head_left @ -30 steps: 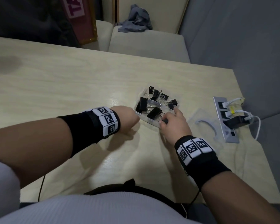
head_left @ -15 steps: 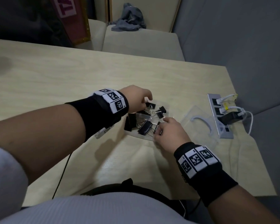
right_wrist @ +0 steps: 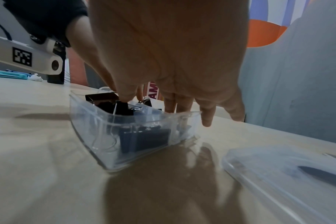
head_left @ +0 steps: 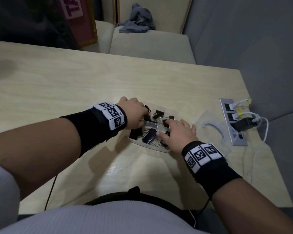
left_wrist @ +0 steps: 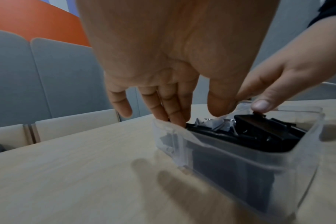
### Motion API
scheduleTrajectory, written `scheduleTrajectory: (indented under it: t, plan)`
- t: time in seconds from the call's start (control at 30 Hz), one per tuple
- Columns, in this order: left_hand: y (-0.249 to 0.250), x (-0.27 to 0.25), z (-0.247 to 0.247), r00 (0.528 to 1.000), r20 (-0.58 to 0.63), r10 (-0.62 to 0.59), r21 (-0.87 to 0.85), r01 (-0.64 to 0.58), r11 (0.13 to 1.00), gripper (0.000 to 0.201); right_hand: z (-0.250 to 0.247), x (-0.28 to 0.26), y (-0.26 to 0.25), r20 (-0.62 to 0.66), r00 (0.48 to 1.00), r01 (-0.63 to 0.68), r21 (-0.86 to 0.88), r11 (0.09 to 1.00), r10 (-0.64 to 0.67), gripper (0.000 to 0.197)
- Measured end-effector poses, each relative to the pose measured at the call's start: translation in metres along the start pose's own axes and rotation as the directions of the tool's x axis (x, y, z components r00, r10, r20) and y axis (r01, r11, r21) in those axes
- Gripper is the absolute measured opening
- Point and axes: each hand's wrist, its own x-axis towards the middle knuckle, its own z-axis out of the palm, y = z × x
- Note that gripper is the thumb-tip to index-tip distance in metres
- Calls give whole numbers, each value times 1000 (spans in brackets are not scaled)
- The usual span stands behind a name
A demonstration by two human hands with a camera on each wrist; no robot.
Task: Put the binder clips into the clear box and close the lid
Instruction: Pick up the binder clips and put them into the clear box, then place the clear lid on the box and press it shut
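Note:
The clear box (head_left: pixel 175 114) stands on the table with several black binder clips (head_left: pixel 149 135) piled in it. My left hand (head_left: pixel 142 115) reaches down into its left side. In the left wrist view the fingers (left_wrist: pixel 175 116) are straight and touch the clips (left_wrist: pixel 259 125), with the thumb apart. My right hand (head_left: pixel 164 128) lies spread over the right side. Its thumb (right_wrist: pixel 125 94) presses on a top clip while the fingers (right_wrist: pixel 205 118) hang at the rim of the box (right_wrist: pixel 98 124). The clear lid (head_left: pixel 213 130) lies flat on the table, just right of the box.
A silver power strip (head_left: pixel 232 122) with plugs and white cables sits beyond the lid near the table's right edge. The lid (right_wrist: pixel 278 174) is close to my right hand. Bare tabletop (head_left: pixel 74 85) stretches left and behind the box. A grey wall runs along the right.
My left hand has moved from the table beside the box up over it and down onto the clips. My right hand has stayed at the box and spread its fingers over the clips.

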Motion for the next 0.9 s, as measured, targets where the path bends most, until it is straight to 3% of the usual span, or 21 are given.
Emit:
scheduleTrajectory:
  t: [0.23, 0.3, 0.37, 0.47, 0.57, 0.67, 0.77, 0.9]
  plan:
    - [1, -2, 3, 992, 123, 38, 32, -42, 999, 50, 9, -6, 10, 48, 997, 55, 49, 997, -57, 74]
    - [2, -2, 0, 997, 76, 32, 12, -33, 999, 51, 10, -10, 13, -53, 996, 81, 110, 991, -75, 69]
    - [3, -1, -2, 1000, 18, 21, -26, -20, 999, 52, 8, -15, 17, -239, 969, 107, 190, 976, -60, 56]
    - [4, -1, -2, 995, 66, 78, -19, -77, 997, 56, 4, -17, 30, -410, 904, 38, 363, 931, 123, 38]
    - [7, -2, 3, 973, 207, 101, 57, -115, 992, 67, 3, -11, 54, -336, 873, -195, 423, 885, 353, 36]
    - [5, -2, 5, 963, 255, 83, 54, -100, 994, 74, 11, -11, 75, -89, 890, -413, 258, 874, 447, 71]
    - [3, -3, 4, 976, 194, 102, -12, -101, 995, 77, 23, -17, 82, -36, 915, -396, 113, 911, 402, 101]
    - [7, -5, 5, 976, 179, 124, -23, -122, 992, 78, 24, -18, 80, -139, 911, -387, 33, 922, 387, 90]
